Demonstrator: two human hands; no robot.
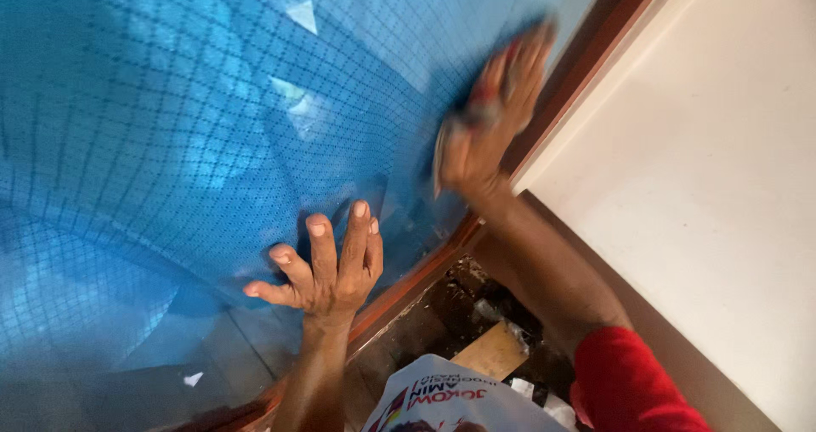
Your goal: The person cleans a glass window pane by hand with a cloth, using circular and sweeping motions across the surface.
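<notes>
A blue film (195,126) with a fine grid pattern covers a glass pane and shows creases and pale bubbles. My left hand (327,266) lies flat on the film near its lower edge, fingers spread. My right hand (491,113) is blurred higher up near the brown frame (586,66), pressing a small flat tool or pad with a red part against the film. What the tool is cannot be made out. A red sleeve (625,381) covers my right upper arm.
A cream wall (705,194) runs along the right of the brown wooden frame. Below are a piece of light wood (495,351), dark debris and scraps on the floor, and a white printed cloth (450,402) on my body.
</notes>
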